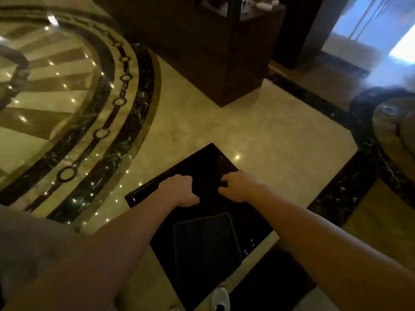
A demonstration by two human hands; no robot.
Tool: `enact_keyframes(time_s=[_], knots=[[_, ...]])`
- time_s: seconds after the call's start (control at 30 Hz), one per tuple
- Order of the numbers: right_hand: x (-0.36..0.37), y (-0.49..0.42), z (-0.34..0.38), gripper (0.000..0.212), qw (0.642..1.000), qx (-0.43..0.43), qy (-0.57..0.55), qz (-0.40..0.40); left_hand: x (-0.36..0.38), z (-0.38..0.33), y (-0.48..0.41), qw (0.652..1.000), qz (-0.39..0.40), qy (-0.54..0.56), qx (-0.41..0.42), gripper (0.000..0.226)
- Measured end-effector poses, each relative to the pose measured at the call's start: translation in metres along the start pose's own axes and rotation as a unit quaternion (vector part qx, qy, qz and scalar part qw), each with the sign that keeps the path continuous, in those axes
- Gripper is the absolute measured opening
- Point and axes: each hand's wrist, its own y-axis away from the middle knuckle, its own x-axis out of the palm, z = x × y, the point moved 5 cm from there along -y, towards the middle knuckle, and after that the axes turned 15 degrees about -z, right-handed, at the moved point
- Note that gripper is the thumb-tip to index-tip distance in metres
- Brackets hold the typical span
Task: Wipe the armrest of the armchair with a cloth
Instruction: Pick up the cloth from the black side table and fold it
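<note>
While both fists sit clenched on something dark, the cloth itself can't be picked out: left hand (179,189) and right hand (238,187) curl side by side over a glossy black counter (202,162), a dark pad (206,248) lying nearer, marble floor (269,135) all around, a wooden cabinet (202,52) beyond
</note>
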Motion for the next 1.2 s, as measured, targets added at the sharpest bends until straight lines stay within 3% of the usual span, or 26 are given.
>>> enact_keyframes(time_s=[0.27, 0.47, 0.57, 0.63, 0.73, 0.8, 0.9, 1.0, 1.2], knots=[[0.205, -0.055, -0.062, 0.047, 0.994, 0.041, -0.005, 0.096, 0.224, 0.035, -0.061, 0.993, 0.103, 0.039, -0.048, 0.042], [0.340, -0.101, -0.095, 0.066, 0.997, 0.008, 0.028, 0.074, 0.352, 0.075, -0.096, 0.994, -0.016, 0.001, -0.105, 0.064], [0.376, -0.119, -0.106, 0.077, 0.998, -0.004, 0.049, 0.039, 0.386, 0.103, -0.101, 0.991, -0.072, -0.015, -0.113, 0.062], [0.391, -0.125, -0.109, 0.071, 0.999, 0.001, 0.038, 0.018, 0.399, 0.122, -0.102, 0.988, -0.091, 0.002, -0.129, 0.050], [0.392, -0.129, -0.107, 0.031, 0.998, 0.024, -0.049, 0.043, 0.396, 0.132, -0.106, 0.989, -0.089, 0.000, -0.114, 0.026], [0.375, -0.139, -0.110, 0.018, 0.997, 0.030, -0.068, 0.021, 0.380, 0.136, -0.117, 0.986, -0.129, 0.029, -0.101, 0.020], [0.329, -0.163, -0.110, 0.025, 0.989, 0.023, -0.100, -0.107, 0.336, 0.148, -0.144, 0.960, -0.216, 0.151, -0.097, 0.009], [0.298, -0.161, -0.098, 0.021, 0.972, -0.013, -0.131, -0.194, 0.305, 0.146, -0.154, 0.952, -0.258, 0.163, -0.028, 0.020], [0.335, -0.071, -0.104, 0.024, 0.981, -0.059, -0.103, -0.154, 0.330, 0.124, -0.078, 0.960, -0.223, 0.131, 0.110, 0.024]])
